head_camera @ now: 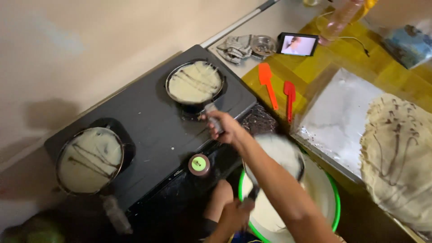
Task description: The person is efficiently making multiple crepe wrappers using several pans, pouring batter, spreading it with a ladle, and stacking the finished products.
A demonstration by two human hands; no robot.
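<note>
Gripping the handle of the far pan (194, 82) on the black stove (148, 130), the right hand (223, 127) is closed tight; the left hand (235, 213) is closed on a ladle (275, 155) over the green-rimmed batter bowl (334, 198); a second pan (89, 158) sits nearer.

Two pans sit on the stove (148, 130): the far pan (194, 83) behind and right of the near pan (89, 158). Right of the stove lie two spatulas (276, 90) side by side, then a tray (337, 117); a phone (297, 44) stands behind them.

Black stove (148, 121) carries two batter-filled pans: far pan (194, 83), near pan (89, 158).
</note>
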